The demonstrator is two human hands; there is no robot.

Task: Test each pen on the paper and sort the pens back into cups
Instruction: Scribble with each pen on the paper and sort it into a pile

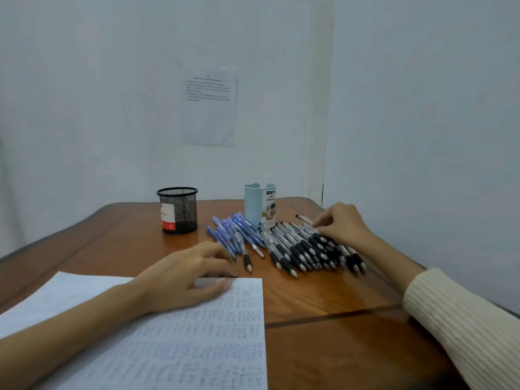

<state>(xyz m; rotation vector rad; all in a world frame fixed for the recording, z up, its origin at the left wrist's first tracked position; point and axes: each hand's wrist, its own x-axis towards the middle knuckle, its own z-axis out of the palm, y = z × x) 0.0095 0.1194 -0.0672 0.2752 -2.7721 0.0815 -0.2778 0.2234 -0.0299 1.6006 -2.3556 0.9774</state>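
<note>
At lower left, the white handwritten sheet of paper (168, 356), cut off by the frame, bears the left hand (185, 277), relaxed and holding nothing. At mid-frame on the brown wooden table (323, 299), the right hand (344, 225) curls over the far ends of the packed row of black-and-clear pens (304, 250) beside the row of blue pens (232, 233); blur stops me telling whether it grips one. I judge that lifting one pen could roll neighbours into the blue row; behind stand the black mesh cup (177, 211) and the pale blue plastic cup (259, 205), whose inside is hidden.
</note>
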